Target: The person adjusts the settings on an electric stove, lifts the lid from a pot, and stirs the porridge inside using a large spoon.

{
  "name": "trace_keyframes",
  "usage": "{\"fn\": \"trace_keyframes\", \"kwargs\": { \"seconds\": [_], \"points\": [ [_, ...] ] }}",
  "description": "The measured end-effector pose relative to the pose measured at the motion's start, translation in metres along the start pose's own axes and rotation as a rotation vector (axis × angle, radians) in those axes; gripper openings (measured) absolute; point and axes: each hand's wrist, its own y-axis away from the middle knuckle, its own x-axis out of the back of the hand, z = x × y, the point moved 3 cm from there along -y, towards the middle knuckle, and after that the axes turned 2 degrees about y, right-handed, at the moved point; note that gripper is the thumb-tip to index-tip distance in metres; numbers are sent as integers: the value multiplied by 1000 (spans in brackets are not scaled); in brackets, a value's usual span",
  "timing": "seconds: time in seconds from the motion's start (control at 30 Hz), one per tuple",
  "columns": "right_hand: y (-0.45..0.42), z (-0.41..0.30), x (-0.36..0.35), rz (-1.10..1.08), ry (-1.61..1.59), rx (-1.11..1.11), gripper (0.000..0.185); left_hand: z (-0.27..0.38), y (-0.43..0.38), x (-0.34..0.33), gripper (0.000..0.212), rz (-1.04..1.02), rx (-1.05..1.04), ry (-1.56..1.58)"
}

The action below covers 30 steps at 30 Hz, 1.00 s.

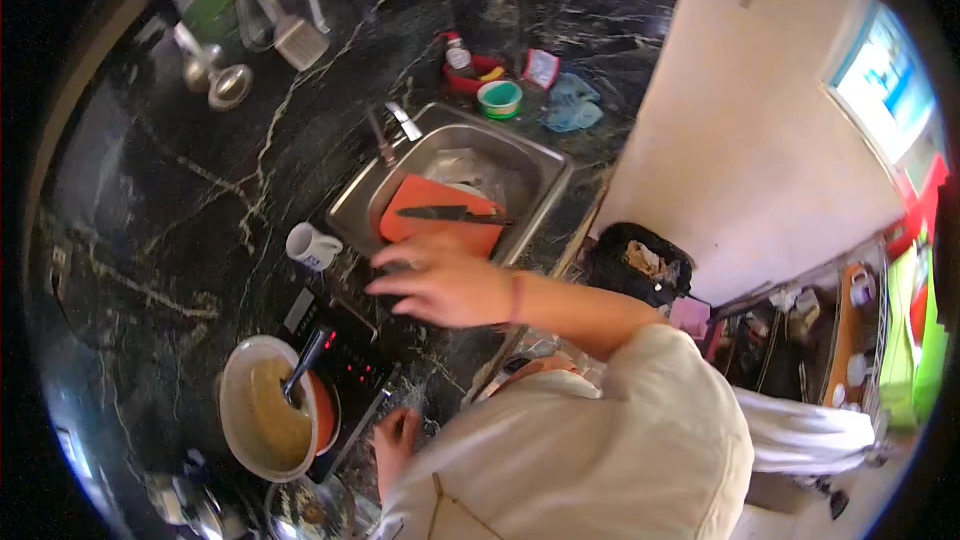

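My right hand point(450, 281), slightly blurred, hovers with fingers apart over the counter just below the sink, holding nothing visible. An orange cutting board point(412, 202) leans in the steel sink point(555, 165), with a dark-bladed knife point(435, 213) lying across it. Left of this hand stands a white mug point(306, 244). My left hand point(399, 427), fingers curled, is at the counter's edge beside the cooktop; whether it holds anything cannot be seen. An orange pot point(325, 416) of yellowish liquid sits on the black induction cooktop point(360, 360), a dark-handled utensil point(307, 356) standing in it.
A glass lid point(307, 506) lies near the pot. Behind the sink are a faucet point(403, 121), a green tub point(499, 99), a blue cloth point(574, 101) and a pump bottle point(456, 52). A spatula point(300, 41) and ladle point(229, 86) hang on the wall. A black bin point(637, 229) stands right of the counter.
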Motion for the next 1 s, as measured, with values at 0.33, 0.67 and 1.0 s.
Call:
{"fn": "trace_keyframes", "kwargs": {
  "seconds": [0.33, 0.67, 1.0],
  "points": [
    [67, 39, 60, -31, -72, -382, 53, 30, -48, -18, 30, -176, -196, -255],
    [-38, 1, -107, -467, -632, -68, 75, 11, 2, -2, 32, 151, -212, -133],
    [-108, -88, -201, -648, -779, 484, 37, -47, 123, 25, 31, 736, 136, -9]
  ]
}}
